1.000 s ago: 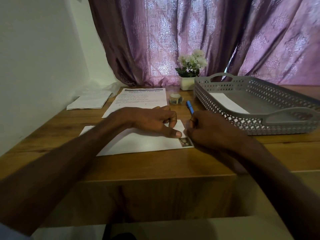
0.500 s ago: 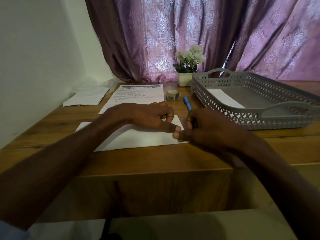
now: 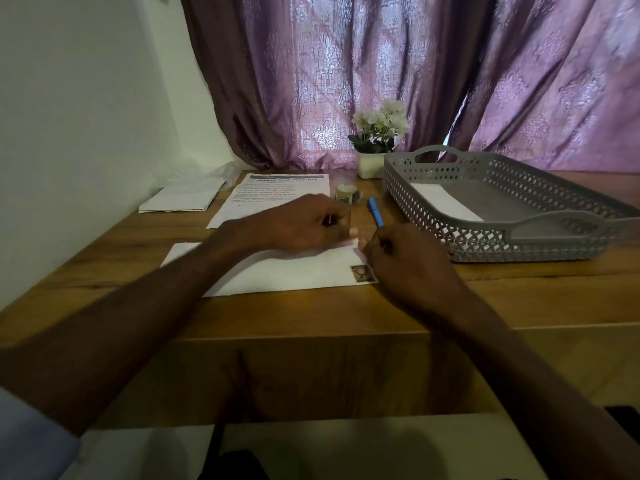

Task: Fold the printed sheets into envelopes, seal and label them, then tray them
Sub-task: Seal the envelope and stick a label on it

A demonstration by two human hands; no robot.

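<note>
Right hand (image 3: 412, 268) curled around a blue pen (image 3: 375, 212), cap end poking up and away past the knuckles, heel of the hand parked on the near right corner of the envelope. Left hand (image 3: 304, 226) loosely bunched over the far edge of that same envelope, maybe pinching something small and pale, too tiny to tell what.

Envelope (image 3: 291, 271) flat on the desk (image 3: 311, 317), looks already folded and closed, stamp-like sticker (image 3: 363, 273) stuck at the corner just beside the right hand. No writing visible on its face yet, though the hands cover a fair bit. So probably mid-labelling on this one: address bit pending, then into the tray.

Further out: little roll of stickers or tape (image 3: 346, 194) just past the left hand. Printed sheet (image 3: 277, 195) lying unfolded behind that, so at least one more to fold and stuff. Stack of blank envelopes or paper (image 3: 183, 199) off by the wall, can't say which.

Grey tray (image 3: 519, 251) on the right, one white envelope (image 3: 445, 206) already inside. Rough guess: one done, one nearly there, one or more untouched.
</note>
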